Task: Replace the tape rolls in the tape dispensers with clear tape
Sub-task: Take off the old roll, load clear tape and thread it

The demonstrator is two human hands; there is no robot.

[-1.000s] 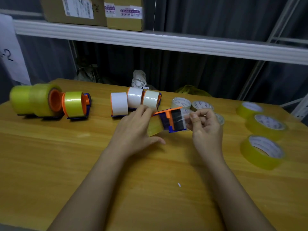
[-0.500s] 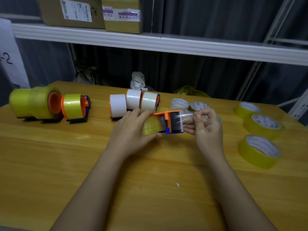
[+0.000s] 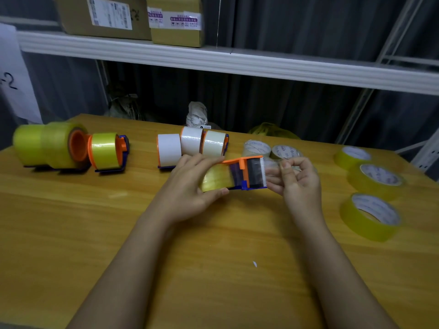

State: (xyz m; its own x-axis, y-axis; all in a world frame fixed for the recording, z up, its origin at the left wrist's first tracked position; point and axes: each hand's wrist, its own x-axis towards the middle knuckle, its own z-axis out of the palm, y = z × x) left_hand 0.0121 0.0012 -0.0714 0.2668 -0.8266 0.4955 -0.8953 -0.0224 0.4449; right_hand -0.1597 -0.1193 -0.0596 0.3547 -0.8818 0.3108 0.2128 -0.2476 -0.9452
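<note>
threading the free end of clear tape (image 3: 270, 168) over the toothed blade of an orange and blue dispenser (image 3: 247, 172), held just above the wooden table (image 3: 71, 222).

head view: left hand (image 3: 190, 186) wrapped round the yellowish roll (image 3: 215, 179) loaded in the dispenser, thumb underneath, fingers over the top. right hand (image 3: 297, 179) pinching the tape end between thumb and curled fingers, just beyond the blade.

best done, by the look of it, keeping the strip flat and square to the blade, pulling gently outward, steadying the roll against spinning, avoiding creases or tape folding onto itself.

farther back: other loaded dispensers (image 3: 192, 143). spare rolls (image 3: 370, 217) lying flat at right.
</note>
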